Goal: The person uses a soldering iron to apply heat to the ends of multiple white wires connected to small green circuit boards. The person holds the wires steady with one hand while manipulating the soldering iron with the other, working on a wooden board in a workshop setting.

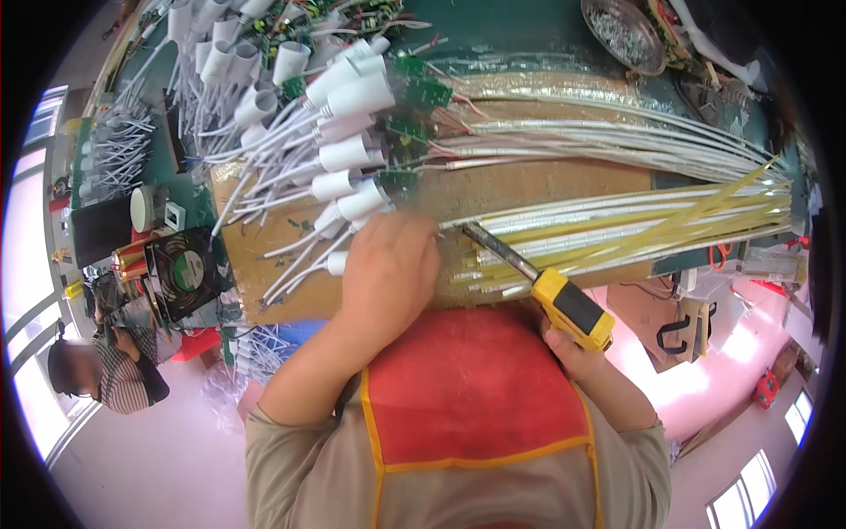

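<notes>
My right hand point(573, 353) grips a yellow and black soldering iron point(571, 309). The iron's metal barrel slants up to the left, and its tip lies at the left ends of the flat white and yellow strips point(617, 234). Just left of the tip, my left hand point(392, 273) is closed, fingers pinched together and pointing down. What those fingers hold is hidden beneath them. White cylindrical sockets point(352, 157) with white wires lie in a row beyond and left of this hand. Green circuit boards point(410, 132) sit at their right ends, partly blurred.
Soldered-looking white strips point(599, 145) run across the brown board point(529, 181) farther back. A round metal dish point(624, 35) stands at the far right. Left are a black fan point(182, 273) and a seated person point(119, 370). Red-handled scissors point(721, 256) lie right.
</notes>
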Demonstrator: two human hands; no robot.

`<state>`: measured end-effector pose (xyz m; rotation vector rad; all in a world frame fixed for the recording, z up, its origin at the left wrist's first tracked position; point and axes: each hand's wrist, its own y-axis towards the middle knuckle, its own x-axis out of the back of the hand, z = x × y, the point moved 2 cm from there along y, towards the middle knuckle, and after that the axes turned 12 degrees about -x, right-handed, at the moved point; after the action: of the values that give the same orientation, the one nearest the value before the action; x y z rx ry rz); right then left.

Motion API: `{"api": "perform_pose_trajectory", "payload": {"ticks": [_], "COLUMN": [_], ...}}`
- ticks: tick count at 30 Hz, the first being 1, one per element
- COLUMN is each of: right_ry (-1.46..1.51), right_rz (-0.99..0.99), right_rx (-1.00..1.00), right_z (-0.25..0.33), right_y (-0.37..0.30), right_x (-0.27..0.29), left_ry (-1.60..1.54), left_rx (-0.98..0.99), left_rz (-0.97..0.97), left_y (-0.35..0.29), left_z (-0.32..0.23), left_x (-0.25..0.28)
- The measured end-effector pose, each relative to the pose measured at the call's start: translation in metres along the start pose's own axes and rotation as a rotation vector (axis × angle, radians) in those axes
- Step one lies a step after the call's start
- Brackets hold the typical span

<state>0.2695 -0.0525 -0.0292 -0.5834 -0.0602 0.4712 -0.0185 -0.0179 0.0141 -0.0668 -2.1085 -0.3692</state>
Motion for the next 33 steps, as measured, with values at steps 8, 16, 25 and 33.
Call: {"api": "perform_pose_trajectory", "payload": {"ticks": [8, 16, 25, 33], "right_ry": [0.003, -0.036, -0.046, 0.003], "right_rz": [-0.02, -0.026, 0.063, 0.063], "right_rx": [-0.027, 0.013, 0.033, -0.03], "right_z": [0.007, 0.002, 0.004, 0.008], "right_y": [-0.001, 0.002, 0.002, 0.005], "right_x": [-0.003, -0.003, 0.0, -0.006], "left_ry": [0.001, 0.068, 0.068, 0.09], "left_rx": [-0.021, -0.027, -0.051, -0.061], "left_rz": [0.01, -0.019, -0.038, 0.001], "left_y": [-0.003, -0.003, 0.0, 0.001], "left_z": [0.003, 0.005, 0.005, 0.005], "left_x": [-0.002, -0.004, -0.006, -0.005]}}
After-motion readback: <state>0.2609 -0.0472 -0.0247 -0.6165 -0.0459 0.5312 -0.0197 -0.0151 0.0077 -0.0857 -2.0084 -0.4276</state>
